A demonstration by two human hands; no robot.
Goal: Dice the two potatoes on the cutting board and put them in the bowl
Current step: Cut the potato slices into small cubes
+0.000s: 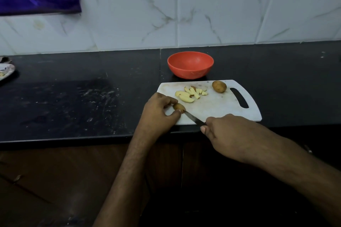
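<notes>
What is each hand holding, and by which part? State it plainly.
Left hand pinches the potato piece by its near end; right hand grips the knife by its hidden handle.

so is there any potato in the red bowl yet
No, the red bowl shows only its bare inside; the cut pieces lie on the cutting board.

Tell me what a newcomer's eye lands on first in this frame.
Probably the red bowl, bright against the black counter just behind the white cutting board. Next, the two hands at the board's near edge: the left hand pinches a potato piece while the right hand holds a knife to it. A whole potato and pale slices lie farther back.
</notes>
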